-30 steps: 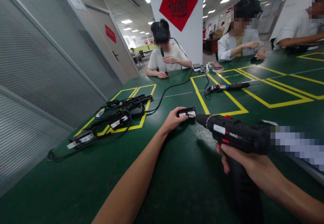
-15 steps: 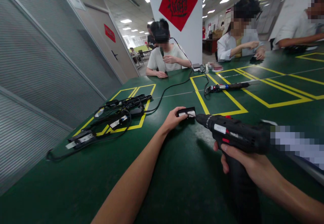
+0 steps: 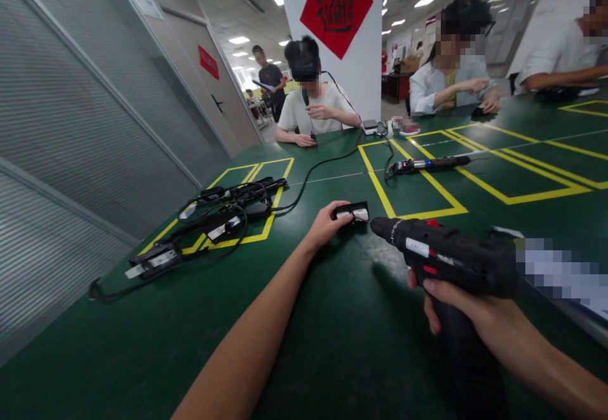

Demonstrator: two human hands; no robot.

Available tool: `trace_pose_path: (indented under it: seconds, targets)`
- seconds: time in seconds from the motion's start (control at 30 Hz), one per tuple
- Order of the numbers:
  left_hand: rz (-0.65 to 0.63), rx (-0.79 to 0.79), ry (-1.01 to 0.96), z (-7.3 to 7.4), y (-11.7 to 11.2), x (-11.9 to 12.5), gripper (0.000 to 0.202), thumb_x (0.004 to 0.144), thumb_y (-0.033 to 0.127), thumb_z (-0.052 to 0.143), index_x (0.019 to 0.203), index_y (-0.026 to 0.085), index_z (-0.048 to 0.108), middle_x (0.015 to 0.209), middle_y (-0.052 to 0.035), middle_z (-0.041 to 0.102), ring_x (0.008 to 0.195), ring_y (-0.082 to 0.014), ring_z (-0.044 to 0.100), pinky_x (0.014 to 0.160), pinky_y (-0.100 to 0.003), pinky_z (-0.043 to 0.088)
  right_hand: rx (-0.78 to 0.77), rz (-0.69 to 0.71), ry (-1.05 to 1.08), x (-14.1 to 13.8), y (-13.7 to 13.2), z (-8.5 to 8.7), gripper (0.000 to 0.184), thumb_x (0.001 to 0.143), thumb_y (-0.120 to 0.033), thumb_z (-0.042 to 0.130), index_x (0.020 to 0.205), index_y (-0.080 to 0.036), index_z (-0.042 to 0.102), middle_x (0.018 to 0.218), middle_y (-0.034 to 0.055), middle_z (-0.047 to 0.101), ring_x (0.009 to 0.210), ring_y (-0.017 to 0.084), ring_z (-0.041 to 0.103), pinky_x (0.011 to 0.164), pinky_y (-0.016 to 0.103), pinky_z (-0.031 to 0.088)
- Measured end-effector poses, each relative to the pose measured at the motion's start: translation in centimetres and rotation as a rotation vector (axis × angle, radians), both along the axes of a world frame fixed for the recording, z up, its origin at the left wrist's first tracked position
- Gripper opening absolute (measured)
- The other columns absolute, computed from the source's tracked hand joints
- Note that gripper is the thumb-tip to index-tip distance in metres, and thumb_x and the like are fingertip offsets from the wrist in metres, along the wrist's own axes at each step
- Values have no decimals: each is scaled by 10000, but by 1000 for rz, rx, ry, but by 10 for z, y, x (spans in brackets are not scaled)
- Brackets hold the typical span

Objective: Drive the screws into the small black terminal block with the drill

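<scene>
My left hand (image 3: 327,225) grips a small black rectangular case (image 3: 357,207) with white labels on it, held on the green table (image 3: 199,337). Thumb and fingers close on the case's left end. In my right hand (image 3: 468,306) is a black cordless drill (image 3: 451,255) with red details, its handle wrapped by my fingers. The drill's chuck points left at the case, and a thin bit reaches to the case's right end. Whether the bit tip touches a screw is too small to tell.
Black adapters and tangled cables (image 3: 228,217) lie at the left in a yellow-taped rectangle. A pen-like electric tool (image 3: 432,163) with a cord rests beyond the drill. Across the table sit several people; one seated person (image 3: 316,109) holds a screwdriver. A blurred sheet (image 3: 565,274) lies at right.
The drill has shifted slightly right and down in my right hand. My left hand keeps its hold on the case. A standing person has come into fuller view in the background.
</scene>
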State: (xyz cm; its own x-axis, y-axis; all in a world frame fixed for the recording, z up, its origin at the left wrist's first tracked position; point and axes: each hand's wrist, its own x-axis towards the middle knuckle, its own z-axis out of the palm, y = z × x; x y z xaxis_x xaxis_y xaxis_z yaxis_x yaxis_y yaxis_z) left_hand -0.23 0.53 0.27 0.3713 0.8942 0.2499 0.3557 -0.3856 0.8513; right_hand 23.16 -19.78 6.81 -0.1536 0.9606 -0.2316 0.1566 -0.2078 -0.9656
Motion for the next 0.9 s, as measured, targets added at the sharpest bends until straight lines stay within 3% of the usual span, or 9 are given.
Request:
trace_pose_path:
  seconds: [0.3,0.9]
  targets:
    - [4,1,-14,-4,2,0,450,736,377,610,1130,164,556,1018,-73,634,881,-185,598,794,-297,464,-48,14,-17,-6,1,4,298,861,-447,443,898,-194,596,550,-15,596,548,149,526,581,283,368]
    - [3,-23,-16,-3,1,0,470,724,378,616,1136,160,552,1000,-72,638,836,-175,607,752,-283,475,-36,-23,-3,-5,2,-5,286,829,-473,486,900,-226,611,537,-20,624,533,147,546,534,251,382]
